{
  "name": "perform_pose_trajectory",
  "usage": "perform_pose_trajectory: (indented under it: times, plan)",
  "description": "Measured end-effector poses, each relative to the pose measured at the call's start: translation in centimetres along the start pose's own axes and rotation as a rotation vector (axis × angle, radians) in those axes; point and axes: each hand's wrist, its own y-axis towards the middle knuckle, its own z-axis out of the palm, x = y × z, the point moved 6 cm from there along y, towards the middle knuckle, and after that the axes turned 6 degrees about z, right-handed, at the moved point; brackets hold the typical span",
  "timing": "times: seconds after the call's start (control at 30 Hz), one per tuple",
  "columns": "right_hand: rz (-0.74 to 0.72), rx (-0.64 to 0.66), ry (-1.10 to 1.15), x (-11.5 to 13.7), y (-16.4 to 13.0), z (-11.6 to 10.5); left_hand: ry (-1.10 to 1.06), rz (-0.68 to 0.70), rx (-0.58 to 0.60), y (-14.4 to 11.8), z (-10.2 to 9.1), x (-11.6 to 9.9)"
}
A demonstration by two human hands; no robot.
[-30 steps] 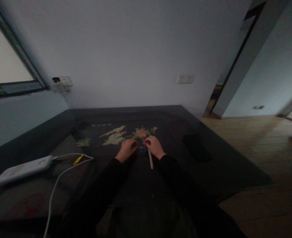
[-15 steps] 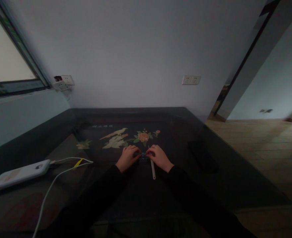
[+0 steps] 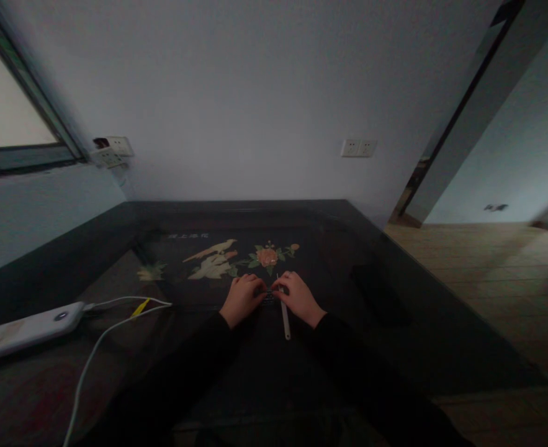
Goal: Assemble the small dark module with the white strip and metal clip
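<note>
My left hand [image 3: 242, 299] and my right hand [image 3: 298, 297] rest close together on a dark glass-topped table [image 3: 408, 347], both in black sleeves. Between their fingertips lies a small dark object [image 3: 269, 296], too dim to identify; both hands pinch or touch it. A thin white stick [image 3: 285, 318] runs from under my right hand toward me, lying on the table. Whether the right hand grips the stick is unclear.
A white power bank [image 3: 22, 329] with a white cable [image 3: 92, 354] and a yellow tag [image 3: 138, 307] lies at the left. A flat dark object [image 3: 380, 292] sits to the right. Under the glass is a bird-and-flower picture [image 3: 227, 261]. Wooden floor [image 3: 497, 273] lies beyond the table's right edge.
The view has tilted and shifted slightly. My hands have drawn closer together over the small dark object; the white stick stays under my right hand.
</note>
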Motion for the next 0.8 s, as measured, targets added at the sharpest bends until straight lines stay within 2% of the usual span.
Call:
perform_pose_trajectory:
  times: [0.27, 0.5, 0.8]
  plan:
    - [-0.064, 0.03, -0.103, 0.03, -0.18, 0.71, 0.015, 0.003, 0.006, 0.16, 0.25, 0.33]
    - [-0.033, 0.037, -0.177, 0.13, -0.32, 0.65, 0.007, 0.0, 0.028, 0.14, 0.39, 0.35]
    - [-0.021, 0.04, -0.153, 0.15, -0.29, 0.55, 0.011, 0.051, 0.014, 0.07, 0.57, 0.19]
